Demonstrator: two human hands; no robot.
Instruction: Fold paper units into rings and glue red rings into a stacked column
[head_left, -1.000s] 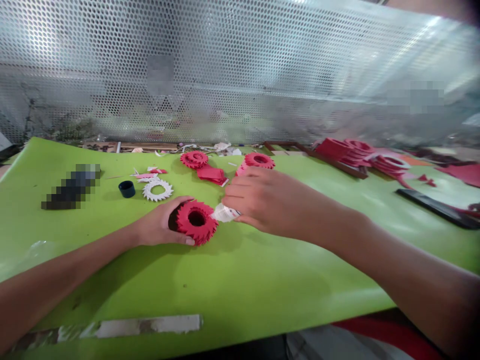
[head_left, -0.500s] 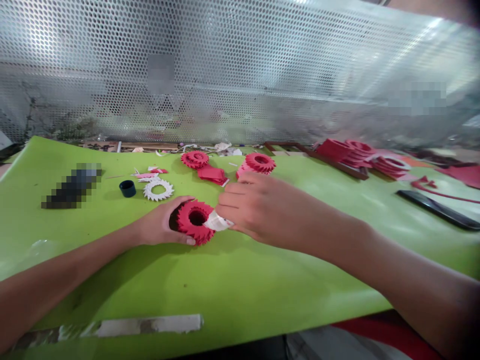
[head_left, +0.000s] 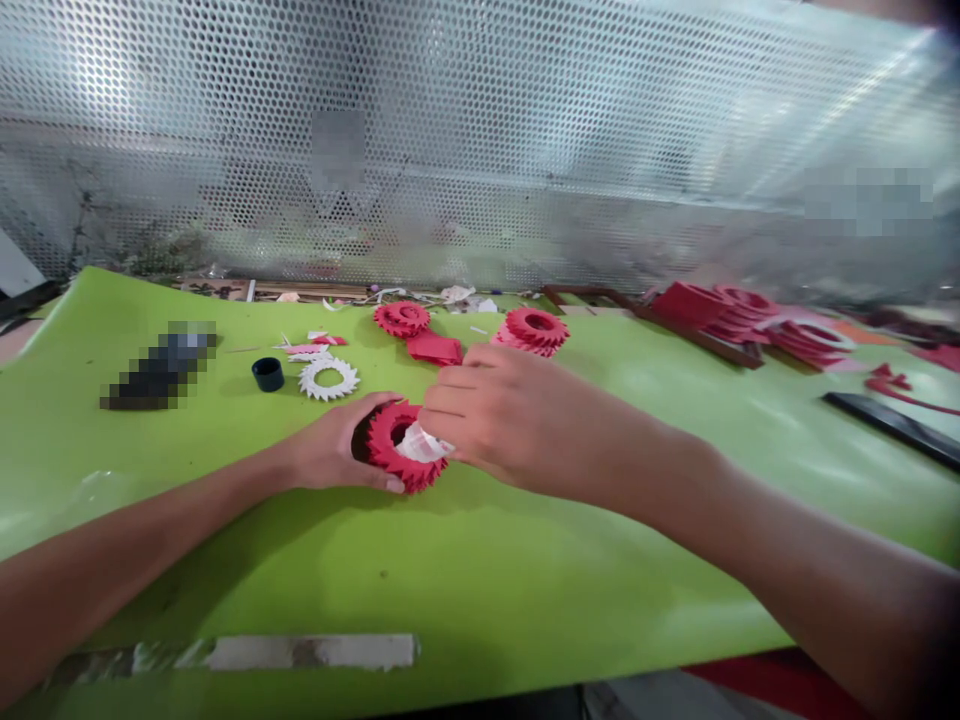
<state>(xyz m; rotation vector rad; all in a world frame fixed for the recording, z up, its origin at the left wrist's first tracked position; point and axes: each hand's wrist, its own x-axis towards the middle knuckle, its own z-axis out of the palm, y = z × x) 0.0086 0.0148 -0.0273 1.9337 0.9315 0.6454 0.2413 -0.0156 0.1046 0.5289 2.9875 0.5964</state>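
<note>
My left hand (head_left: 337, 445) cups a red toothed paper ring (head_left: 384, 450) from its left side, with the thumb along the lower edge. My right hand (head_left: 510, 415) pinches a white paper piece (head_left: 420, 445) against the ring's face, partly covering its central hole. Just beyond my right fingers lie a stacked red toothed ring (head_left: 534, 330) and a smaller red toothed ring (head_left: 402, 319). A folded red paper bundle (head_left: 435, 349) sits between them. A white toothed paper ring (head_left: 327, 378) lies left of my left hand.
A dark blue cap (head_left: 268, 374) and a pixelated dark object (head_left: 161, 370) stand on the green table (head_left: 480, 590). Red ring stacks (head_left: 705, 310) lie on a brown board at right, near a black strip (head_left: 892, 430). A perforated metal sheet (head_left: 480, 140) rises behind.
My right hand has moved left, carrying the white paper piece from the ring's right edge onto its face. The ring stays in my left hand.
</note>
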